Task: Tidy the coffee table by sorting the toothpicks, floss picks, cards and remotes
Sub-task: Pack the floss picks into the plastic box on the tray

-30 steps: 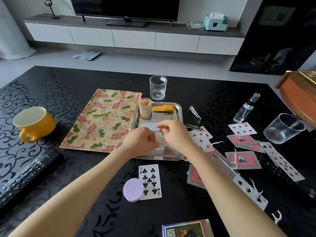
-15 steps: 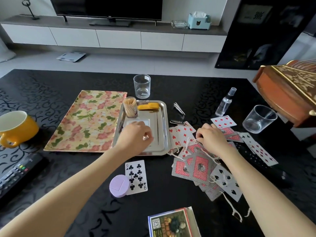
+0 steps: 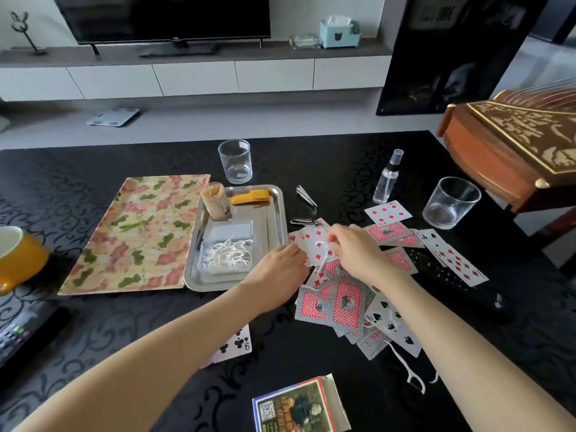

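A person's right hand (image 3: 355, 254) pinches a white floss pick (image 3: 322, 249) between thumb and fingertips just above the scattered playing cards (image 3: 343, 302) on a black coffee table (image 3: 311, 160). The left hand (image 3: 277, 272) rests beside the steel tray (image 3: 277, 213), fingers curled downward at the edge of the cards; whether they hold anything cannot be told.

The pick's likely destination is the clear box (image 3: 226, 255) in the tray, already holding a heap of floss picks, next to the toothpick holder (image 3: 215, 201). To do this step well, the pick should probably be lifted straight up so its prongs do not drag a card along, then carried left over the tray rim and released low inside the box.

At least 1 more stray pick (image 3: 408, 369) lies at the near edge of the cards. The card box (image 3: 299, 406) sits nearest the camera, and a remote (image 3: 18, 335) lies at far left.
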A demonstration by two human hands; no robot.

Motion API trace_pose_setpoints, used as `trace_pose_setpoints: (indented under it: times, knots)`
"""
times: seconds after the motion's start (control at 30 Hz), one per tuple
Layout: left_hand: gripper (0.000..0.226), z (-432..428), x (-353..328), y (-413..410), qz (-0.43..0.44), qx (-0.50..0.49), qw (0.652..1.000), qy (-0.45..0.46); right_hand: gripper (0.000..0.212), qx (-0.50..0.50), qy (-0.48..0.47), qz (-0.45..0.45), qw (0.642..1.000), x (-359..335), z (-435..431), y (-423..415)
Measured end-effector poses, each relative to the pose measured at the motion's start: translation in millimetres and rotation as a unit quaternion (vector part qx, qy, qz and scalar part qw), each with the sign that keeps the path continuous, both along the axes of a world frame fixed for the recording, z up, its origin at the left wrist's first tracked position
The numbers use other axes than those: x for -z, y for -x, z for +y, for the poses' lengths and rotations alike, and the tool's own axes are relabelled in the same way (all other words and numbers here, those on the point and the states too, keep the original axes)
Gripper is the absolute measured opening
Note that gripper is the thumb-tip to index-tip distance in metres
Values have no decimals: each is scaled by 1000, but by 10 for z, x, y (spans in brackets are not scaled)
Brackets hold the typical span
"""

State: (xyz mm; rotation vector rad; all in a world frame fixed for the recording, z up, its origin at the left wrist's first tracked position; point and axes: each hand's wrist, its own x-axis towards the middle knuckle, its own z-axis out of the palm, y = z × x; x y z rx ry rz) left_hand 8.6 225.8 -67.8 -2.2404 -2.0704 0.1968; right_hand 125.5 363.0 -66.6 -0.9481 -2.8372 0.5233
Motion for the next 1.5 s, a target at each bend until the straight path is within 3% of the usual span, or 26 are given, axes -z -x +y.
trace_pose_setpoints:
  times: [0.07, 0.17, 0.27, 0.37, 0.43, 0.5, 0.6, 0.73, 1.0, 1.3, 1.5]
  knots:
    - [23, 27, 9, 12, 23, 12, 999, 22, 24, -27, 26, -19, 999, 11, 12, 15]
    - [24, 71, 25, 8, 1, 20, 999, 30, 19, -67, 8, -67, 995, 20, 28, 16]
    - [19, 117, -79, -40, -152, -65, 986, -4, 14, -77, -39, -108, 990, -26, 52, 2]
    - [12, 198, -274, -1, -342, -205, 917, -20, 29, -73, -58, -173, 980, -59, 36, -51]
    - [8, 253, -333, 92, -381, -261, 885, -54, 41, -76, -66, -187, 977, -64, 20, -99]
    - [15, 305, -336, 131, -346, -288, 892, -44, 38, -59, -59, -150, 985, -58, 31, -178]
    - [20, 368, -286, 48, -284, -334, 899, 12, 9, -10, -10, -51, 999, -46, 65, -305]
    - [24, 420, -189, -196, -179, -346, 919, 56, 13, 35, 24, 31, 999, -22, 6, -518]
    - [31, 572, -109, -408, -60, -351, 931, 81, 16, 40, 40, 77, 995, 65, -62, -837]
    - [36, 702, -138, -496, -56, -390, 911, 120, 14, 47, -14, 72, 996, 96, 28, -998]
    - [35, 726, -141, -516, -46, -381, 915, 126, 27, -12, -85, -9, 996, 255, -82, -910]
